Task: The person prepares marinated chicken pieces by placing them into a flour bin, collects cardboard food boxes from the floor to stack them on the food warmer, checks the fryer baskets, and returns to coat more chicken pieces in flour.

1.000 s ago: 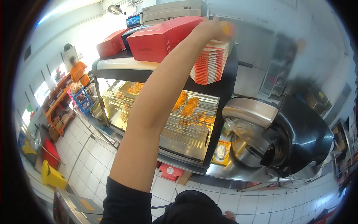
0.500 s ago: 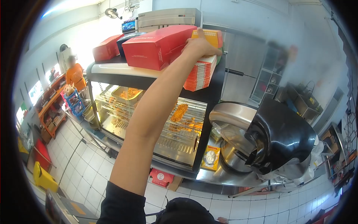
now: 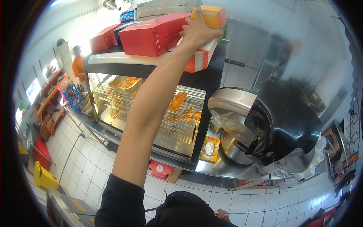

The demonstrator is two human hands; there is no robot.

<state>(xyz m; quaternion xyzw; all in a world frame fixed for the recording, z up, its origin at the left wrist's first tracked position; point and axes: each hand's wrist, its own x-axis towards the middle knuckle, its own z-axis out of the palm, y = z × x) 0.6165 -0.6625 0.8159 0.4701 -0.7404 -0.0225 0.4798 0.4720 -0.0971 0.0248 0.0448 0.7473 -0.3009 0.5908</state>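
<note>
My left hand reaches over the top of a glass-fronted warming cabinet. Its fingers are spread, with no firm grip visible. Beneath the palm and wrist is a stack of red-and-white folded cartons, partly covered by the hand. A yellow-orange box stands just behind the fingers, and a large red box is to their left. Whether the fingertips touch either box I cannot tell. Low at the bottom edge, my right hand shows only in part; its fingers are not clear.
Fried pieces lie on racks inside the cabinet. On the steel counter to the right are a yellow packet and a large black-and-steel machine. A person in orange stands at the far left. A yellow bin is on the tiled floor.
The camera view has shifted, so the cabinet and boxes sit higher in it. My left hand's fingers are more spread over the cartons. More of my right hand shows at the bottom.
</note>
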